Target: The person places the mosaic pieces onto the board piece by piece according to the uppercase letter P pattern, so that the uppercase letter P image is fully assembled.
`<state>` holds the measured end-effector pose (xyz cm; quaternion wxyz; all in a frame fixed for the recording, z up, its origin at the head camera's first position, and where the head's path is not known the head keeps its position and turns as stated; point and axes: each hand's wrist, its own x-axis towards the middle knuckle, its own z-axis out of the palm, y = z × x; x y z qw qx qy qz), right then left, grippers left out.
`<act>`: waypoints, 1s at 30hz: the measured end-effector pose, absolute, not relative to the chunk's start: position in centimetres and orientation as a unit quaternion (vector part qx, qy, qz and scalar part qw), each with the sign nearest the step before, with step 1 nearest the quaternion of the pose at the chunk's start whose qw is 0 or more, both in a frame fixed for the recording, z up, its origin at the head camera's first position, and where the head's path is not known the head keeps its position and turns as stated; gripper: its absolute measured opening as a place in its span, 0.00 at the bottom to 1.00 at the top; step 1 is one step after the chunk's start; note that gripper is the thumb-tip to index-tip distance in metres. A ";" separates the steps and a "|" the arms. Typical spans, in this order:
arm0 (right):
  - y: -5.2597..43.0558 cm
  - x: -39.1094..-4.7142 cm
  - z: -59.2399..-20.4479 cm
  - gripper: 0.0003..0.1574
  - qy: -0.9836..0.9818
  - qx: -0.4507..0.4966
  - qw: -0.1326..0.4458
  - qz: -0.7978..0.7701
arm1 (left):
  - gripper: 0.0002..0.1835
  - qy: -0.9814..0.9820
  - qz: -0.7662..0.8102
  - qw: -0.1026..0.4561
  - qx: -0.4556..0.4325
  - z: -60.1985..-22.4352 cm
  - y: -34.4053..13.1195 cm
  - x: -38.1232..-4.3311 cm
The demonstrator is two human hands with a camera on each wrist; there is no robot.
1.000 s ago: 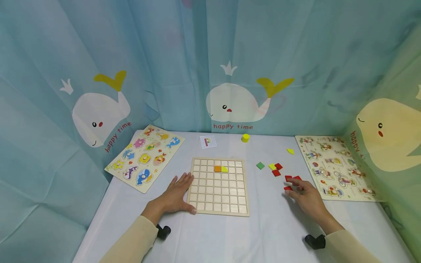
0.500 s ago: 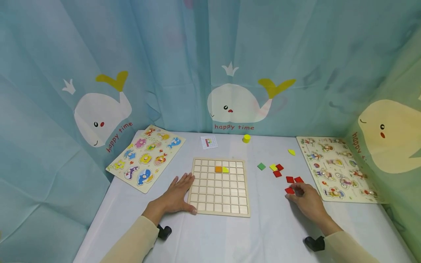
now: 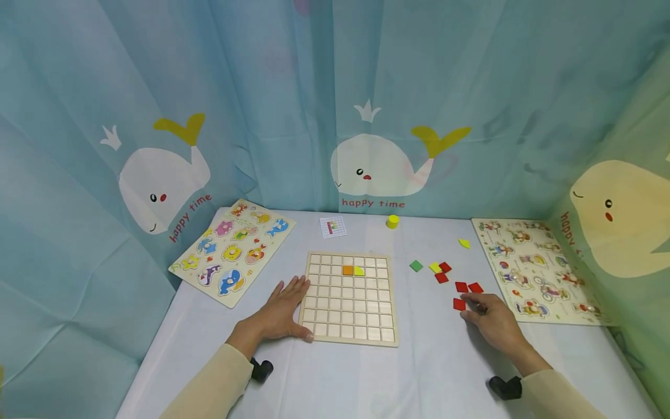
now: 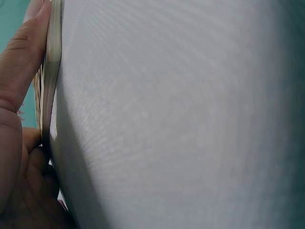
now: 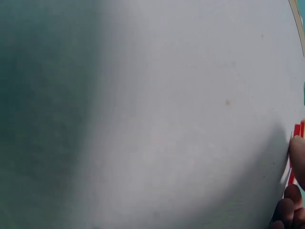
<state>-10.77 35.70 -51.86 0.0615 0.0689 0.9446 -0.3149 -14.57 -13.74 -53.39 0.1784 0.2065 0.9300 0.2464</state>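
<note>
The left hand point(image 3: 277, 311) lies palm down, thumb spread wide from the fingers, touching the left edge of the grid board point(image 3: 348, 305). Right of the board, the right hand point(image 3: 492, 323) angles inward, thumb and forefinger narrowly apart at a red tile point(image 3: 458, 304); I cannot tell whether they pinch it. Behind the board, the curtain point(image 3: 282, 157) reads "happy time".

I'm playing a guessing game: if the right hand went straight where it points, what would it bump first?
Probably the nearest red tile, just ahead of the right hand; I can't tell whether they touch.
</note>
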 end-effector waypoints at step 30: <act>35.7 -11.2 -52.0 0.22 0.946 0.079 0.008 -0.313 | 0.72 0.928 0.253 0.182 0.204 -53.1 -13.7 -14.5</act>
